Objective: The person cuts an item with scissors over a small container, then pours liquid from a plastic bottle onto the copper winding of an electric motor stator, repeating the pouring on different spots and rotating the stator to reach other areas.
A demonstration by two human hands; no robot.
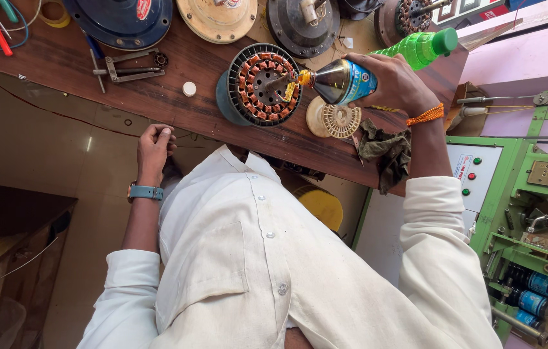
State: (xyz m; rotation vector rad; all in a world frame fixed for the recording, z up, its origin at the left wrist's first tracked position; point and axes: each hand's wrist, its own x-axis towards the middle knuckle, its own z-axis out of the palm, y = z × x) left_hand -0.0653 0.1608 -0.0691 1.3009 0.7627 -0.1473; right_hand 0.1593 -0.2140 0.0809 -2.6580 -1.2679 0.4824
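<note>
Surface (177, 97): I see a dark wooden bench running across the top of the view, crowded with fan motor parts.
Winding machine (526, 213): green, at my right, with coloured buttons on its white panel.
Motor covers: a dark blue cover (122, 19), a cream cover (219, 18) and a grey cover (303, 26) lie in a row along the far edge.
Stator (262, 84): a round fan stator with copper windings sits mid-surface, face towards me, its shaft at the centre.
Oil bottle (341, 81): dark, with a blue label, tipped on its side; its yellow nozzle is right at the stator's shaft.
Green bottle (419, 46): lies just behind my right hand.
Right hand (396, 84): I have it clamped around the oil bottle, an orange thread band on the wrist.
Left hand (154, 145): curled into a loose fist just off the surface's near edge, holding nothing I can see, a teal watch on the wrist.
Rag (383, 148): dark cloth hanging over the near edge, below my right wrist.
Plastic disc (335, 118): cream, slotted, just beside the stator.
Bearing puller (128, 68): metal, left of the stator.
White cap (189, 88): small, between the puller and the stator.
</note>
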